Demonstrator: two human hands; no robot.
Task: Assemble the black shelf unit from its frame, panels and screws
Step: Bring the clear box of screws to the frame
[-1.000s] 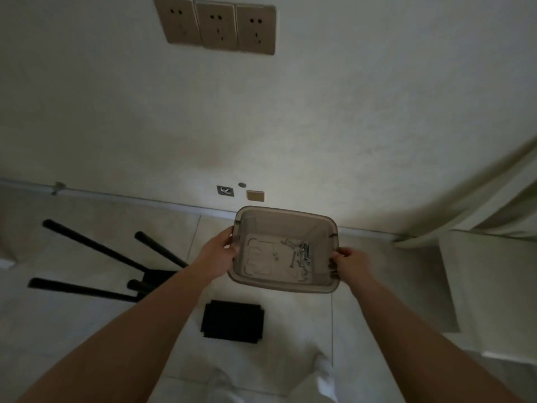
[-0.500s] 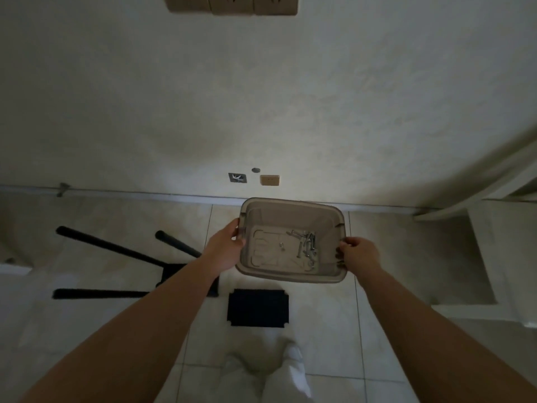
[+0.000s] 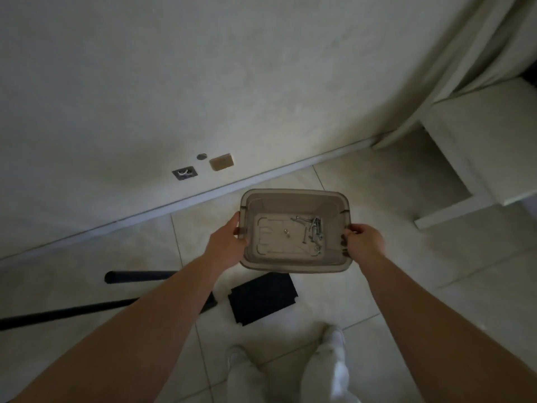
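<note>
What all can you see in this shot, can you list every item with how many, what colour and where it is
plastic tub: one, translucent grey-brown, held above the floor
screws: a small pile, silver, right side of the tub bottom, with one stray piece near the middle
panel: one, black, flat on the floor tiles below the tub
frame tubes: at least two, black, on the floor at left
wall plates: two, one tan, one dark grey, low on the wall
curtain: one, pale, top right
bench: one, pale, at right
feet: two, in white, bottom centre
left hand: grips the tub's left rim
right hand: grips its right rim
</note>
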